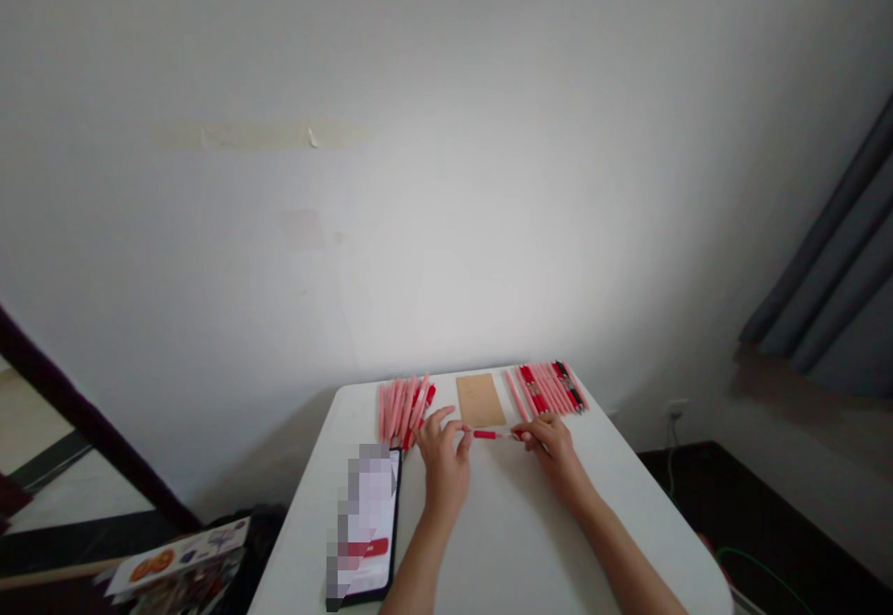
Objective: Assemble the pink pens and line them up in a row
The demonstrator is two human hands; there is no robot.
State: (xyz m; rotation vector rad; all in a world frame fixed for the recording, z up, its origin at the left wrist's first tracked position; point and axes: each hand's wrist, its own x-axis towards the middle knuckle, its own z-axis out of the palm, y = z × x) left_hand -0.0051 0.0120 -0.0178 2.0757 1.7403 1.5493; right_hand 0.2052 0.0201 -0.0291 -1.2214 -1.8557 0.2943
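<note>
A red pen (485, 434) with a pale, clear-looking section lies level between my two hands, above the white table. My left hand (445, 461) has its thumb and forefinger closed at the pen's left end, the other fingers raised. At the right end, my right hand (554, 452) pinches the pen, its fingertips covering part of it. Whether the pen is in one piece cannot be made out. Close to my left hand is a loose pile of pink and red pens (401, 406). Beyond my right hand lies a neater row of pink, red and black pens (548, 390).
A brown card or pad (480, 399) lies between the two pen groups. On the left of the white table (530, 541) rests a phone or tablet (369, 522) with a lit screen. The wall (488, 178) stands behind; a grey curtain (837, 280) hangs at right.
</note>
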